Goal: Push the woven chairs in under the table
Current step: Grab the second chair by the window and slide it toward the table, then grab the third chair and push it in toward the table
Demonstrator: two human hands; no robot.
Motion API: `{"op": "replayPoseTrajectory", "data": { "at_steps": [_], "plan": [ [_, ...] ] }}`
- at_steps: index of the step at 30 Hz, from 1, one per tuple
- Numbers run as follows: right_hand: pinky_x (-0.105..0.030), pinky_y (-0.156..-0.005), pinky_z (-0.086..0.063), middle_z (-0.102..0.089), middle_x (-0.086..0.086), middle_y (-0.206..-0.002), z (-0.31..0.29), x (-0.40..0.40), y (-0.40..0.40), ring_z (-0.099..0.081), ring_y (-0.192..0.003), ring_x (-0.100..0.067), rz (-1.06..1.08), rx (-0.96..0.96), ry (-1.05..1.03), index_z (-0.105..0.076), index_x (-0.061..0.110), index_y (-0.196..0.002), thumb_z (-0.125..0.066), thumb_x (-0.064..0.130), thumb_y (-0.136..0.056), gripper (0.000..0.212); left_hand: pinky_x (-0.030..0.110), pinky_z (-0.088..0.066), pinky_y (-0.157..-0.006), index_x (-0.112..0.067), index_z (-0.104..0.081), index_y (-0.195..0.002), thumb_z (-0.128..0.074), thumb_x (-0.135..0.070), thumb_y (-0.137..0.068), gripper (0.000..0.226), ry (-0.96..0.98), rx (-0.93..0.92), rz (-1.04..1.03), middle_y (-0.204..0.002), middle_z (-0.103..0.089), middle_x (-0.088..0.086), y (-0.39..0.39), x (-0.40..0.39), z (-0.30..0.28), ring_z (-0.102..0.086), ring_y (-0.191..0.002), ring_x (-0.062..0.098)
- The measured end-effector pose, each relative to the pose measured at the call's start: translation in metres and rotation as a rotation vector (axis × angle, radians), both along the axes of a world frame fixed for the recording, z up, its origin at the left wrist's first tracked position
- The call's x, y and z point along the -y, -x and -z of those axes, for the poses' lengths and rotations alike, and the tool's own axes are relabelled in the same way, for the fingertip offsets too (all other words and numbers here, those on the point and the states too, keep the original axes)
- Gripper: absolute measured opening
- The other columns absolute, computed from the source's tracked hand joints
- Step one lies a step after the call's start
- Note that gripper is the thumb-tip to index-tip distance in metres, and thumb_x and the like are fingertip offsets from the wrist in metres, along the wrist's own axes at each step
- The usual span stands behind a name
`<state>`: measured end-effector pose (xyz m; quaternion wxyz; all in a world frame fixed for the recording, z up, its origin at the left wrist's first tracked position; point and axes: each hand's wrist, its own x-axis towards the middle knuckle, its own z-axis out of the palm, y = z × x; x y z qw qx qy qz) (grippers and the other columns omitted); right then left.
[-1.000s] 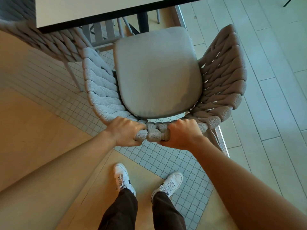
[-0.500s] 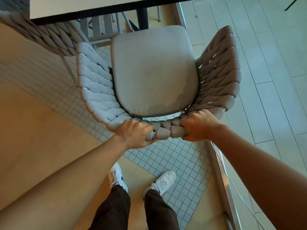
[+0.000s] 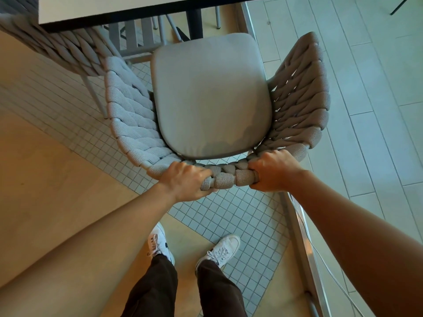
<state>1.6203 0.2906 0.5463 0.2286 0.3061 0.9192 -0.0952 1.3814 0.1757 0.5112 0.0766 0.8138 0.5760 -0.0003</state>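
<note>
We've got the woven chair [image 3: 219, 106] straight ahead of us, facing the worktop [image 3: 128, 10]: thick grey-beige rope bands wrapped over a curved frame forming back and both arm sides, with a smooth pale-grey seat cushion [image 3: 210, 97] in the middle. Front edge of the cushion sits just short of the worktop's dark edge, so the seat is fully out in the open, not under it. Left hand [image 3: 185, 179] and right hand [image 3: 272, 170] are both on the top of the backrest, fingers [image 3: 203, 172] curled tight around the rope rim, a short stretch of weave between them. A second woven chair [image 3: 57, 46] sits just to the left, its back showing beside the worktop edge. Floor is small square tiles under the chair, wood-tone on the left, long grey planks on the right
</note>
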Motion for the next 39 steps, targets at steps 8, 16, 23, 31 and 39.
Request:
{"op": "replayPoseTrajectory", "data": {
  "at_steps": [8,16,23,31,39],
  "plan": [
    [-0.047,-0.104,-0.041,-0.065,0.011,-0.126,-0.013,0.010,0.009,-0.060,-0.117,-0.021,0.123,0.126,0.207,-0.052,0.039,-0.137,-0.053,0.087,-0.073,0.081,0.040,-0.049,-0.087,-0.034,-0.046,-0.137,-0.050,-0.079,-0.083,0.071,0.425,-0.053,-0.093,-0.134,-0.060,-0.010,0.001,-0.003,-0.027,-0.059,-0.118,0.022],
    [-0.061,-0.121,-0.013,-0.030,-0.001,-0.165,-0.065,0.021,0.043,-0.025,-0.151,-0.026,0.157,0.103,0.287,-0.021,0.031,-0.160,-0.023,0.096,-0.078,0.105,0.039,-0.037,-0.108,-0.031,-0.045,-0.144,-0.048,-0.078,-0.085,0.076,0.363,0.048,-0.227,-0.145,-0.052,-0.009,0.030,0.022,-0.093,-0.048,-0.133,0.015],
    [-0.060,-0.120,-0.016,-0.033,-0.003,-0.164,-0.105,0.039,0.118,-0.028,-0.150,-0.028,0.084,0.006,0.150,-0.022,0.032,-0.159,-0.015,0.096,-0.077,0.104,0.044,-0.037,-0.109,-0.028,-0.042,-0.147,-0.039,-0.079,-0.088,0.078,0.235,0.057,-0.414,-0.154,-0.044,-0.004,0.101,0.055,-0.136,-0.040,-0.140,0.020],
    [-0.061,-0.116,-0.028,-0.049,-0.003,-0.152,-0.136,0.095,0.254,-0.046,-0.138,-0.026,-0.051,-0.007,0.078,-0.032,0.030,-0.154,-0.028,0.090,-0.083,0.093,0.046,-0.019,-0.120,-0.031,-0.030,-0.155,-0.036,-0.083,-0.085,0.087,0.268,0.056,-0.525,-0.163,-0.029,-0.002,0.223,0.123,-0.157,-0.024,-0.151,0.021],
    [-0.060,-0.119,-0.025,-0.039,-0.002,-0.160,-0.145,0.146,0.387,-0.036,-0.146,-0.027,-0.120,-0.025,0.073,-0.024,0.028,-0.159,-0.028,0.088,-0.085,0.095,0.047,-0.022,-0.119,-0.030,-0.032,-0.154,-0.044,-0.076,-0.089,0.081,0.270,0.123,-0.655,-0.164,-0.029,0.001,0.347,0.193,-0.168,-0.022,-0.151,0.024]
  ]
}}
